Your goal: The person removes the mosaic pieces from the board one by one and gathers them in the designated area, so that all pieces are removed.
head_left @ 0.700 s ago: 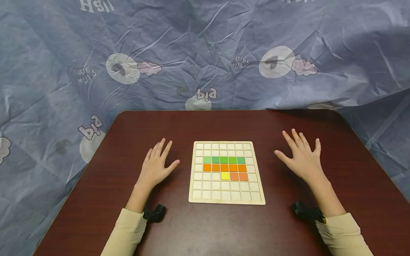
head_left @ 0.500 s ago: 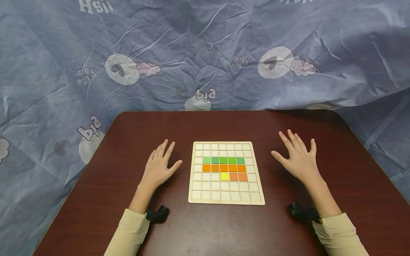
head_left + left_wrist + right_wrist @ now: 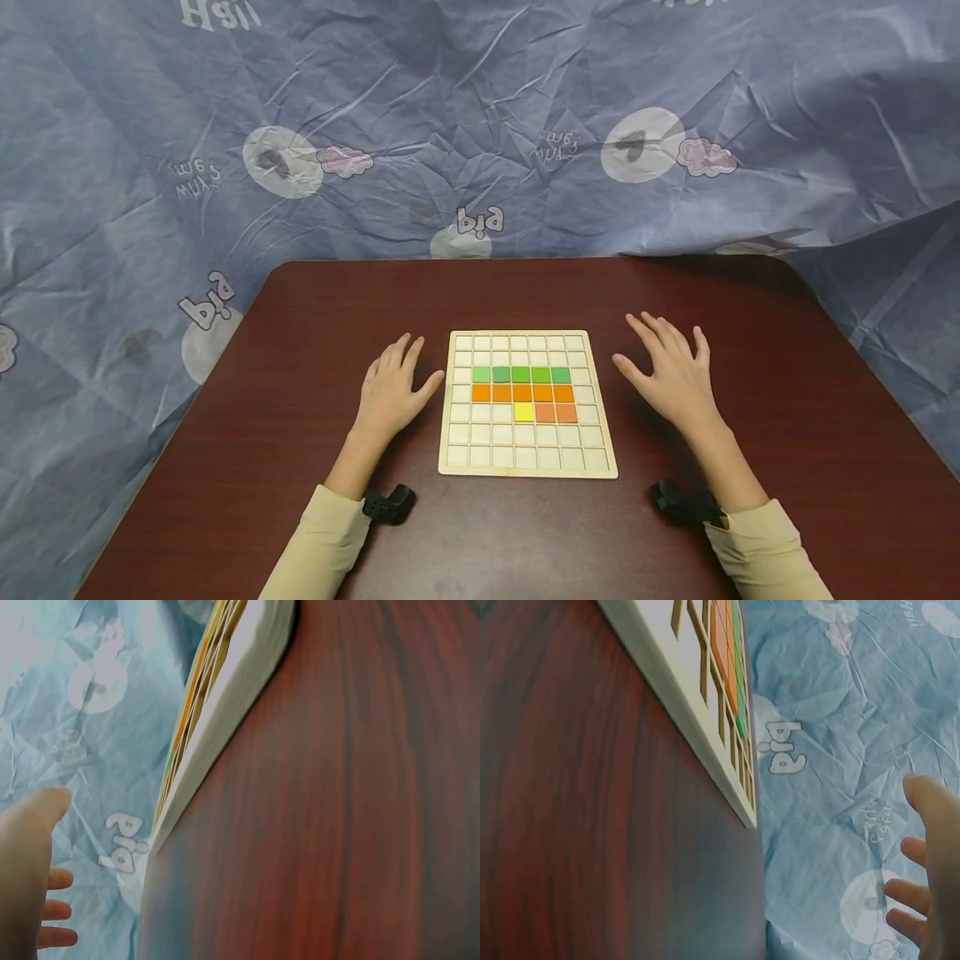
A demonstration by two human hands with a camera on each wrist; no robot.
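- My left hand (image 3: 392, 396) is loose and holds nothing, thumb just beside the board's left edge; my right hand (image 3: 675, 379), equally relaxed and unladen, is near its right side.
- Between them, the pale square board (image 3: 525, 474) lies flat, its grid cells shallow.
- Flat square tiles (image 3: 522, 393) fill some cells: green, orange, salmon, one yellow.
- Glossy, dark-red wood-grain table (image 3: 517, 542); crumpled blue-grey cloth (image 3: 420, 125) behind.

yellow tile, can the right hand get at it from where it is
Probably yes: the right hand is empty, just off the board, and nothing stands over the yellow tile or blocks the way to it.
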